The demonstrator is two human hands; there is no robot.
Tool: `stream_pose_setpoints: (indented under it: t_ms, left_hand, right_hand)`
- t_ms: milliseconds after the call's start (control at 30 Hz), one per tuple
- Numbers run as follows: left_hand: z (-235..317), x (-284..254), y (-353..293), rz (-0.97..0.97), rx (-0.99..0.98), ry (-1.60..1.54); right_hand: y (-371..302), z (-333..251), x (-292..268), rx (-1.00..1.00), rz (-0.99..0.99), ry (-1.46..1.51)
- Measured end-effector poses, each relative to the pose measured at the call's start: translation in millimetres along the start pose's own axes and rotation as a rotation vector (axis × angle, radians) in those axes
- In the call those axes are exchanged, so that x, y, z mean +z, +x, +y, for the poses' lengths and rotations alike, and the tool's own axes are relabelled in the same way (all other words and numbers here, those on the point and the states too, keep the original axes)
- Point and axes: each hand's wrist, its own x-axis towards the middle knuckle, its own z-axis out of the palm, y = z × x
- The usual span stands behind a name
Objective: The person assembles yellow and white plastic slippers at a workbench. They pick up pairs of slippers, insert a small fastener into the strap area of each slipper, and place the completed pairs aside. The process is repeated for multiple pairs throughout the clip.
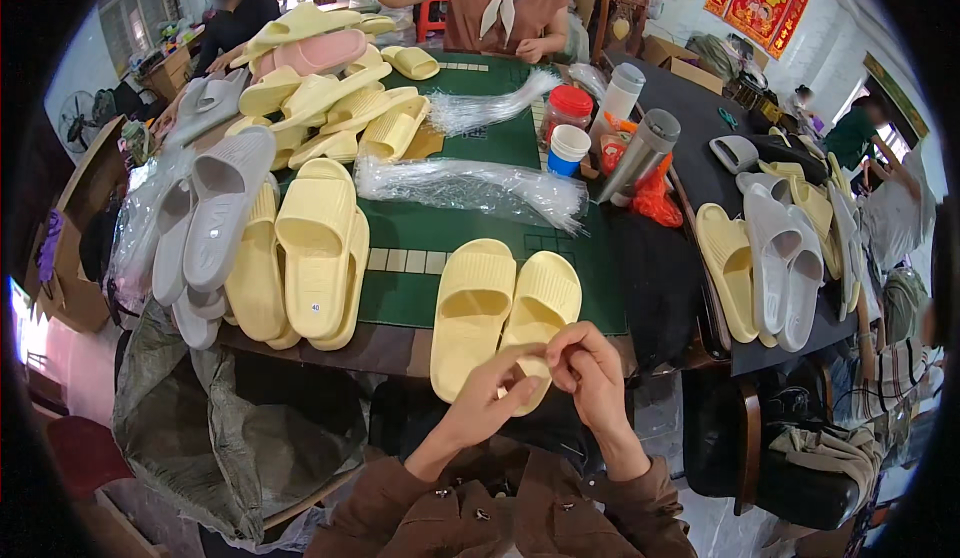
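A pair of pale yellow slippers (473,313) lies side by side at the table's near edge, heels toward me. My left hand (490,398) is closed over the heel end of this pair, thumb and fingers drawn together. Just right of it, at the heel of the right slipper (541,308), my right hand (592,373) is closed with thumb and fingertips pinched. Whatever sits between the fingers of either hand is too small to tell. To the left stand more yellow slippers (318,248), with grey slippers (230,203) leaning beside them.
Bundles of clear plastic strips (475,190) lie across the green table mat (400,296). A steel flask (645,153), a red-lidded jar (568,110) and a paper cup (568,148) stand behind. Slippers (775,258) cover the right table. A large sack (235,418) gapes at lower left. Another person (510,8) is opposite.
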Motion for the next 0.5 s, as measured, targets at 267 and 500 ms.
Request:
stream_pose_setpoints:
  t_ms: [267,500]
  left_hand:
    - [0.9,-10.0,-1.3,-0.119,-0.147,0.034]
    - [-1.8,-19.2,-4.1,-0.062,-0.184,-0.050]
  right_hand:
    - [7.8,2.1,-25.1,-0.233,0.288,0.064]
    - [16.0,18.7,-56.5,-0.335,0.367,0.185]
